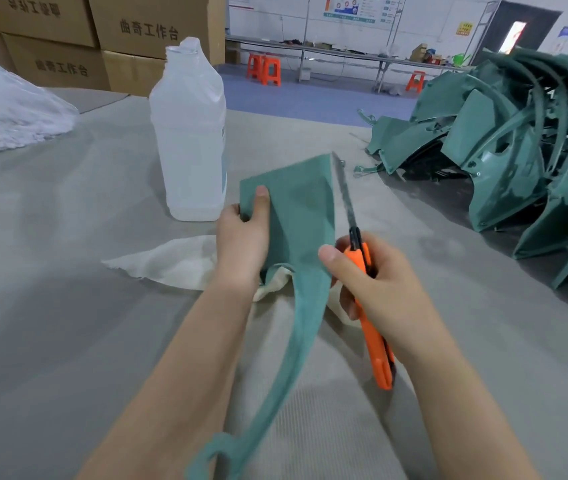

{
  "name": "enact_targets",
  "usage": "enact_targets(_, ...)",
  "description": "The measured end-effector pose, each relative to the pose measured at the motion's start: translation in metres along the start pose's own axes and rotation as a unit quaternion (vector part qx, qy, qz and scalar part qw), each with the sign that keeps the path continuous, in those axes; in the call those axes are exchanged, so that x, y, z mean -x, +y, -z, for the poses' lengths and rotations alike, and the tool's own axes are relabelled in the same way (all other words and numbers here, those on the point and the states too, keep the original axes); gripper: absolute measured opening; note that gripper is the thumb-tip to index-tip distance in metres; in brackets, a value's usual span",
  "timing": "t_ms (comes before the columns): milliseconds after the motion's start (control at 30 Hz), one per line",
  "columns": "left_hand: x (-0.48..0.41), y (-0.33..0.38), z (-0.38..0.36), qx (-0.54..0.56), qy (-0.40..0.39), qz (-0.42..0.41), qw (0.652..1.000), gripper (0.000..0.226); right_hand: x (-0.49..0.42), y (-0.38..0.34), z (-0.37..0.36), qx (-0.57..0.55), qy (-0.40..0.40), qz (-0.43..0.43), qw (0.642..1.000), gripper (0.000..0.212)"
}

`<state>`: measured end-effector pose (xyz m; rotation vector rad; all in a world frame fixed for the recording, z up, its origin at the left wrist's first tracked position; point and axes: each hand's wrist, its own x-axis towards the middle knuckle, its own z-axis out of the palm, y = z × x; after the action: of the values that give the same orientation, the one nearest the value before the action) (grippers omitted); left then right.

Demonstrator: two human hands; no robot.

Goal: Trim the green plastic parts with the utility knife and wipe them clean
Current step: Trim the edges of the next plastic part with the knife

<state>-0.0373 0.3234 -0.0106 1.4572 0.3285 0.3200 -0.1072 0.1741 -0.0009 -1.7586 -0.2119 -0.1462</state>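
over the table (67, 306), left hand (241, 244) grips one green part (296, 209); right hand (379, 282) grips one utility knife (377, 358).

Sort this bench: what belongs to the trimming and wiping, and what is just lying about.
In the job: green part, held by the left hand; utility knife in the right hand; cloth; pile of green parts; bottle, possibly for wiping.
Lying about: plastic bag; cardboard boxes; orange stools.
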Motion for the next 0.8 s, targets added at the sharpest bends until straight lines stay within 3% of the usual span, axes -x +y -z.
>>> enact_targets(100, 0.005, 0.001, -0.006, 0.005, -0.05, -0.034, 0.998, 0.041, -0.006, 0.009, 0.004, 0.013, 0.079, -0.005, 0.997, 0.026)
enact_targets(267, 0.017, 0.002, -0.013, -0.111, -0.099, -0.012, 0.989, 0.078, -0.015, 0.015, 0.021, 0.009, 0.209, 0.027, 0.978, 0.029)
enact_targets(367, 0.035, 0.004, -0.023, -0.043, -0.254, 0.095, 0.962, 0.059, -0.018, 0.016, 0.026, 0.012, 0.246, 0.043, 0.968, 0.034)
enact_targets(467, 0.05, 0.0, -0.035, -0.045, -0.339, 0.057, 0.938, 0.045, -0.019, 0.016, 0.024, -0.003, 0.24, 0.053, 0.969, 0.034)
enact_targets(600, 0.054, -0.003, -0.038, -0.062, -0.269, -0.016, 0.961, 0.039, -0.017, 0.013, 0.026, -0.004, 0.189, 0.048, 0.981, 0.027)
enact_targets(800, 0.038, 0.004, -0.023, -0.079, -0.192, -0.016, 0.978, 0.037, -0.014, 0.02, 0.036, 0.137, 0.155, 0.008, 0.978, 0.068)
